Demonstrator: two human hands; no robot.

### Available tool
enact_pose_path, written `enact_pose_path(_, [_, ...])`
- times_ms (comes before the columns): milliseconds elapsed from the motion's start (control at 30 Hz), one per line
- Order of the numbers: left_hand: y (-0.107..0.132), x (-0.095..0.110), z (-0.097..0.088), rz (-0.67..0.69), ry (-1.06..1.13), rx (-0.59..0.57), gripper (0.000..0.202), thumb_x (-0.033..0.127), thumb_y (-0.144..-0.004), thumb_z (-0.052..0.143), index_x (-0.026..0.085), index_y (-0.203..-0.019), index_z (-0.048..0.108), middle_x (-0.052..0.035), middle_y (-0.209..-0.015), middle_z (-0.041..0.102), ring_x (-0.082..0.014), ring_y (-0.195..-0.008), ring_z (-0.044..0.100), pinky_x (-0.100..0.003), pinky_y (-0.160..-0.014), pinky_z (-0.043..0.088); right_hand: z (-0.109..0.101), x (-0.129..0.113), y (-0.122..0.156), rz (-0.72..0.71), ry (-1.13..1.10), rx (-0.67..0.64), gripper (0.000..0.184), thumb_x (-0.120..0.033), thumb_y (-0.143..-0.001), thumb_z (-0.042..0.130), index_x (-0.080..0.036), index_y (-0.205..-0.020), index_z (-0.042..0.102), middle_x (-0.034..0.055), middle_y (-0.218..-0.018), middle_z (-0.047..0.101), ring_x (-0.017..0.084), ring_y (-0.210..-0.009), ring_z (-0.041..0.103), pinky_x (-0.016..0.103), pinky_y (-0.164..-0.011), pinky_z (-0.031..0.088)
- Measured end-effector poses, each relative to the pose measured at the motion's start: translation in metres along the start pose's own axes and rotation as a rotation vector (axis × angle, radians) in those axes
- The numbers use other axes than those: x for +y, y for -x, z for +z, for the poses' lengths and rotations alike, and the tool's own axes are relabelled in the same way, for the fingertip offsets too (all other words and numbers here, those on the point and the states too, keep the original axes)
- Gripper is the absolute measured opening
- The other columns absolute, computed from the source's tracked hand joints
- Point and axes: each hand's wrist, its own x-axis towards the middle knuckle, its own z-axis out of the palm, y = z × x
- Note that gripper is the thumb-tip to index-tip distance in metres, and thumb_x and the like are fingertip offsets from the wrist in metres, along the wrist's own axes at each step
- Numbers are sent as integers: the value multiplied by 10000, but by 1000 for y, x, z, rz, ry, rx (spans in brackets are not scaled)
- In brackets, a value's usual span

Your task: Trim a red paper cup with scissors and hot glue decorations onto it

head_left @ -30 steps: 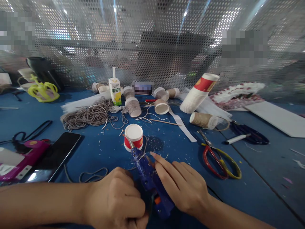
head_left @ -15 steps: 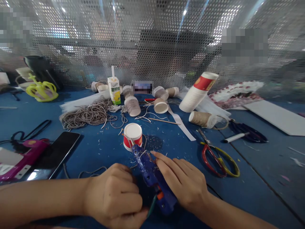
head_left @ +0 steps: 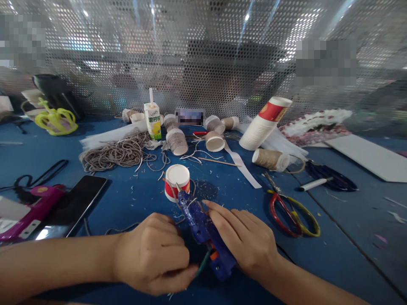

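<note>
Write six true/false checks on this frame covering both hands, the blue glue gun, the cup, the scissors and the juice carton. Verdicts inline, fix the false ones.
1. The right hand touches the blue glue gun. True.
2. The blue glue gun points at the tangle of grey cord. False: it points toward the single red-and-white cup.
3. That cup lies on its side. False: it stands, flat white face up.
4. The left hand is curled. True.
5. The left hand holds scissors. False: the red-and-yellow-handled scissors lie on the table, right of the right hand.
6. The juice carton has a white straw in it. True.
</note>
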Motion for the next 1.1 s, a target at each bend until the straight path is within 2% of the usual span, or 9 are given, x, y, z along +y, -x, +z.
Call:
enact_pose_path(100, [1,3,1,-10,-29,13,357,152,-806,473,171,-452,429,42,-376,460,-89,-356,358,-289,-394,211,-5,0,-5,-22,20,-52,292,-75,-885,335,-95,-855,625,106,-922,711,119,-604,626,251,-532,451])
enact_pose_path(367, [-2,9,1,-1,-111,30,355,122,-767,483,167,-419,424,40,-366,435,-86,-356,309,-274,-389,205,-6,-3,-5,0,18,-34,286,-89,-890,346,-104,-841,627,85,-926,712,119,-590,628,249,-531,446])
enact_pose_path(533, [1,11,0,134,-135,62,374,132,-770,512,169,-409,423,42,-371,382,-90,-364,293,-280,-399,193,-8,-8,-3,8,4,7,253,-96,-879,382,-113,-852,634,93,-919,713,124,-645,639,244,-562,460])
enact_pose_path(633, [3,9,2,183,-109,59,361,144,-771,527,172,-425,428,42,-391,381,-96,-380,314,-288,-402,197,-8,-11,-1,27,-23,35,292,-94,-887,343,-120,-859,633,88,-923,712,120,-634,634,246,-550,456])
enact_pose_path(767, [3,6,2,173,-130,57,370,138,-784,497,176,-425,414,39,-396,371,-100,-376,286,-298,-397,181,-6,-12,2,33,-64,15,330,-90,-892,303,-108,-860,631,94,-946,706,119,-621,629,253,-533,456])
enact_pose_path(933, [1,5,-2,146,-206,16,336,150,-772,509,175,-446,435,41,-413,387,-94,-371,286,-291,-391,180,-7,-10,2,36,-64,-5,304,-81,-876,332,-103,-873,635,100,-975,700,123,-632,634,263,-544,464])
enact_pose_path(1100, [-1,7,-2,149,-229,45,334,106,-734,478,181,-416,410,42,-382,360,-95,-353,239,-293,-378,160,-8,-8,-1,46,-46,-37,321,-60,-881,303,-95,-894,623,92,-965,704,132,-642,644,272,-541,458])
